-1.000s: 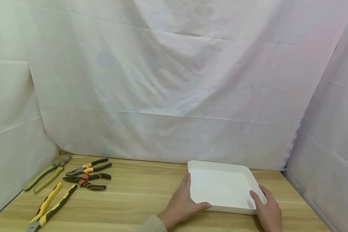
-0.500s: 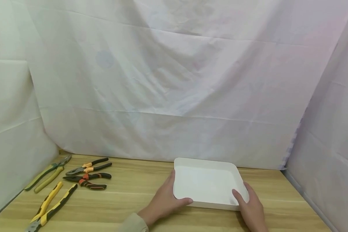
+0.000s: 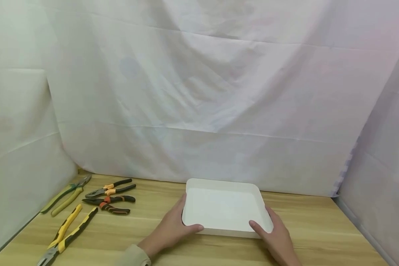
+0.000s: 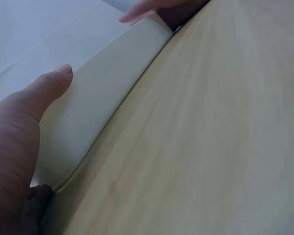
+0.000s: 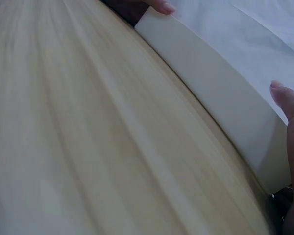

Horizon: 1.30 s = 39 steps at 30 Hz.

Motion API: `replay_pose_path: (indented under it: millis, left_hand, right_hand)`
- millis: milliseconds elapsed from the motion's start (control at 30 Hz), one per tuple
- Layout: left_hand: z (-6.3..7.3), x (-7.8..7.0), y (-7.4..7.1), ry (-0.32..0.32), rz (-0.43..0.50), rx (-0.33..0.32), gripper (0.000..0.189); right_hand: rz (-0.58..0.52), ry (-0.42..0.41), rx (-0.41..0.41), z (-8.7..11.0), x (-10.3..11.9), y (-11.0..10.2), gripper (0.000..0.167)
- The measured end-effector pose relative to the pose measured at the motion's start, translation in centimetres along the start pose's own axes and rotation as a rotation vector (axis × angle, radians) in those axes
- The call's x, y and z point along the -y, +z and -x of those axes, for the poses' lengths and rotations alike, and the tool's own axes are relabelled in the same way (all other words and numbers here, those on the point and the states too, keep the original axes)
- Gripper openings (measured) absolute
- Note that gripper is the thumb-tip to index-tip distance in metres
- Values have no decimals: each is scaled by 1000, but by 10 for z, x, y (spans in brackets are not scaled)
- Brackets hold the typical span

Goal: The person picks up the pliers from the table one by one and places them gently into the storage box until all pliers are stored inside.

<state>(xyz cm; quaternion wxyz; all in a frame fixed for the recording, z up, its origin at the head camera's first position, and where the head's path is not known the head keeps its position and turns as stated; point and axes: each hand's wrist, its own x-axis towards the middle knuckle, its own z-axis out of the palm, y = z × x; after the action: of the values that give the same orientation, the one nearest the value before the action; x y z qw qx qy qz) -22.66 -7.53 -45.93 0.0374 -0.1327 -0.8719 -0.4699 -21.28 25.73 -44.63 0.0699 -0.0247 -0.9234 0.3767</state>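
Observation:
A shallow white tray with rounded corners rests on the wooden tabletop, nothing in it. My left hand grips its left side at the near corner, thumb along the front wall and fingers down the side. At the opposite near corner my right hand holds the tray, its thumb over the rim. In the left wrist view the tray's front wall meets the wood, and the left thumb lies against it. The right wrist view shows that wall from the other end; fingers under or behind the corners are mostly hidden.
Several pliers lie at the table's left: green-handled pliers, orange-and-black pliers, red-and-black long-nose pliers and yellow-and-black pliers. White cloth hangs behind and at both sides of the wooden table.
Both hands have moved the tray leftward over the tabletop, from the right part toward the middle, keeping their hold. The pliers lie as before; the head view has turned slightly right to left.

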Motion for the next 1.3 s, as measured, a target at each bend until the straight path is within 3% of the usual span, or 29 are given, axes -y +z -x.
replay_pose_path:
  millis: [233,367,567,933,1300]
  left_hand:
    - [6,14,-27,-41,-7,-31,125]
    - [9,20,-34,-45,5,-56,121]
    - [9,21,-36,-44,38,-93,117]
    - [12,22,-41,-94,-12,-188,125]
    - [15,25,-49,-98,-2,-219,120]
  right_hand:
    - [-3,-116,-15,0,17,22,104]
    - [4,-154,-15,0,24,30,110]
    - [2,-127,-22,-3,31,36,113]
    - [-40,-145,-40,-2,44,53,112]
    - [-36,-112,-59,-2,57,64,118]
